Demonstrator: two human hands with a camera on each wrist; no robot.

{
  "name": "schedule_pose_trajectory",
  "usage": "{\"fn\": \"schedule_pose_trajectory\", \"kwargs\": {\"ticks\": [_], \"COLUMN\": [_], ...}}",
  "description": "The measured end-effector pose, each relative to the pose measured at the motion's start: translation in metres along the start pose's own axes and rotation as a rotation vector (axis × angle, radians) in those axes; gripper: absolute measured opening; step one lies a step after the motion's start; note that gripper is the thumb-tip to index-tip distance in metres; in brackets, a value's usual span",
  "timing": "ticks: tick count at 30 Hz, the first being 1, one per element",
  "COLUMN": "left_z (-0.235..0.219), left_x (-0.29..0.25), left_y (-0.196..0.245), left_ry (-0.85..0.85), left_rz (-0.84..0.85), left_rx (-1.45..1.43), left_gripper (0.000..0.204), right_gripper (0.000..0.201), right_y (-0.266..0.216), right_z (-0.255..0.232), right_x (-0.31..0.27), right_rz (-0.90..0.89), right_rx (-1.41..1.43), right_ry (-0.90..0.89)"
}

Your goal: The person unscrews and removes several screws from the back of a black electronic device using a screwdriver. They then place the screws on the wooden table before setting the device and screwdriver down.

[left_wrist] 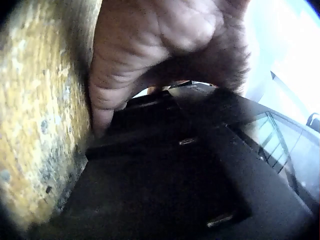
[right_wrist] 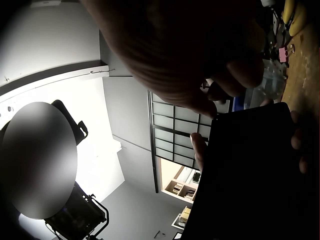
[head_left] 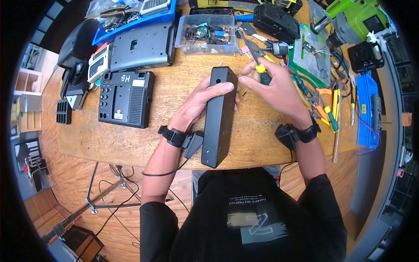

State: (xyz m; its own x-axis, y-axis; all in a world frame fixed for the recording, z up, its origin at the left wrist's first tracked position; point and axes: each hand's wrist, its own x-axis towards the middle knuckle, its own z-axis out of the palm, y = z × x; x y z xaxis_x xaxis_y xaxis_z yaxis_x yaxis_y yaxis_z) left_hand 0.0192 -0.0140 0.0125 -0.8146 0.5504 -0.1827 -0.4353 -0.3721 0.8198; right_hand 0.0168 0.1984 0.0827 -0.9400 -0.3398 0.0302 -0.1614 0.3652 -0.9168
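Note:
A long black box-shaped device (head_left: 216, 122) stands on its narrow side on the wooden table. My left hand (head_left: 196, 102) grips its far part, thumb over the top edge and fingers round the other side. In the left wrist view, the palm (left_wrist: 165, 45) arches over the device's dark slotted face (left_wrist: 150, 185). My right hand (head_left: 281, 89) holds a yellow-and-green screwdriver (head_left: 261, 69) against the palm, its shaft pointing away from me. The right thumb and forefinger tips come close to the device's far right corner. A small dark screw (head_left: 244, 93) lies beside it.
Left of the device lies a black panel with buttons (head_left: 126, 100). A clear plastic bin (head_left: 205, 35) of parts stands at the back. Pliers (head_left: 324, 102), more screwdrivers and a blue tray (head_left: 366, 111) crowd the right. The table's front edge (head_left: 179, 165) is near my body.

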Motion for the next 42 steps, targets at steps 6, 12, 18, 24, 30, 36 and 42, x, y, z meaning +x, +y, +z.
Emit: {"fn": "schedule_pose_trajectory", "kwargs": {"ticks": [6, 12, 18, 24, 30, 36, 42], "left_z": [0.001, 0.002, 0.000, 0.003, -0.005, -0.003, -0.002], "left_x": [-0.001, 0.000, 0.001, 0.000, 0.001, 0.001, 0.002], "left_y": [0.004, 0.005, 0.003, 0.006, 0.000, -0.001, -0.001], "left_ry": [-0.007, 0.008, 0.019, 0.008, 0.008, 0.021, 0.034], "left_rz": [-0.035, -0.043, -0.044, -0.039, -0.012, 0.019, 0.017], "left_rx": [0.000, 0.034, 0.050, 0.078, -0.051, -0.129, -0.111], "left_gripper": [0.046, 0.044, 0.041, 0.039, 0.045, 0.050, 0.050], "right_gripper": [0.018, 0.019, 0.019, 0.020, 0.014, 0.007, 0.020], "right_y": [0.008, 0.011, 0.005, 0.000, 0.009, 0.012, 0.070], "right_z": [0.012, 0.015, 0.016, 0.016, 0.018, -0.023, 0.000], "right_x": [0.009, 0.011, 0.015, 0.016, 0.016, 0.004, -0.018], "right_rz": [-0.040, -0.071, -0.039, 0.030, 0.026, 0.201, 0.249], "right_rx": [0.022, -0.101, -0.086, -0.081, 0.050, 0.124, -0.211], "right_ry": [0.040, 0.085, 0.097, 0.099, 0.171, 0.231, 0.217]}}
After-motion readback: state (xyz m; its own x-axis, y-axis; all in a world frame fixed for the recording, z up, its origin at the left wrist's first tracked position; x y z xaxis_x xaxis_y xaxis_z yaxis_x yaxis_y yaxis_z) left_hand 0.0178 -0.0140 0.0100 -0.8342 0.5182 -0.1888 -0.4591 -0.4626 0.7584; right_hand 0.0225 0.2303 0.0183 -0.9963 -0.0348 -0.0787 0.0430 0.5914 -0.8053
